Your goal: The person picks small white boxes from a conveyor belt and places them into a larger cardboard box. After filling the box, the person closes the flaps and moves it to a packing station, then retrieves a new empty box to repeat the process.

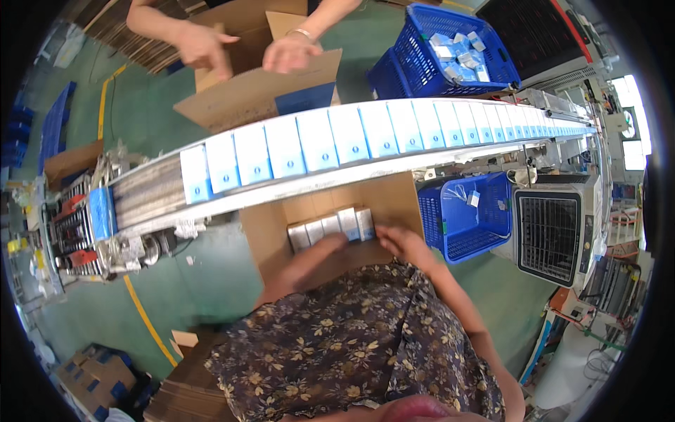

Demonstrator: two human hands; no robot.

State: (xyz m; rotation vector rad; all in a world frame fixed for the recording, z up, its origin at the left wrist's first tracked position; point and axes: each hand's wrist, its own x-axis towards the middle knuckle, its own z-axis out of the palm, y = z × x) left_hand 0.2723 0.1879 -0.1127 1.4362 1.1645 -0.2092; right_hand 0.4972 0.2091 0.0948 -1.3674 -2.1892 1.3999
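A cardboard carton (271,239) stands open in front of me, below the conveyor. In it sits a row of several small white-and-blue boxes (310,233), one raised above its neighbours. My left hand (320,252) reaches over the row's near side, its fingertips at the boxes; motion blurs it, and its grip is unclear. Beside the row's right end is my right hand (404,246), inside the carton, fingers loosely bent and apart, with no box seen in it. Along the conveyor (151,184), a long line of white-and-blue boxes (285,151) stands side by side.
Across the conveyor, a co-worker's two hands (290,53) are over another open carton (264,91). A blue basket (408,49) there holds loose boxes. At right are a blue crate (457,232) with a few items and a grey air cooler (552,228). Cardboard (186,394) lies at lower left.
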